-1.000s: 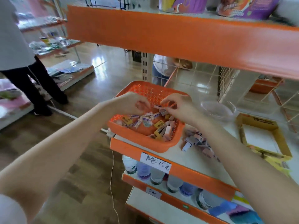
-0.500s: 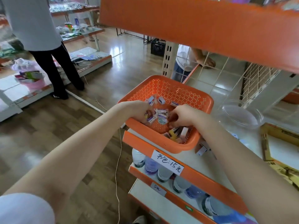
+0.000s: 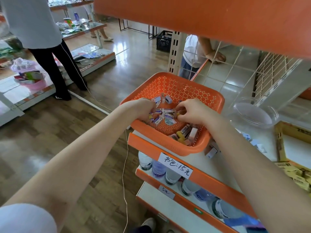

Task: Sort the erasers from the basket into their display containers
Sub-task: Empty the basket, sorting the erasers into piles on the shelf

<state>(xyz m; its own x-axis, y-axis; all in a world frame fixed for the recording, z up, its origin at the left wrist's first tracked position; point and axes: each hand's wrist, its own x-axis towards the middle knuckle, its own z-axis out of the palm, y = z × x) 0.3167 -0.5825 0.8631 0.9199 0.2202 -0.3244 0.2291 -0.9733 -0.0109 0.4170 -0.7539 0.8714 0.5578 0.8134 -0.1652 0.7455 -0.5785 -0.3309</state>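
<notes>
Bottles: upright in a row on the lower shelf, under the orange shelf lip.
Price label: white, handwritten, stuck on that lip just below the basket.
Basket: orange, perforated, on the shelf's left end, near rim over the lip.
Erasers: inside the basket, in loose heaps at its middle and near right corner.
Left hand: at the basket's left side, fingers curled down into the heap; held or not, cannot tell.
Right hand: over the middle heap, fingertips bunched close; pinching or not, cannot tell.
Loose erasers: on the shelf, just right of the basket.
Yellow box: open, at the right edge.
Clear bowl: behind the box, right of the basket.
Black crate: on the floor, far back.
</notes>
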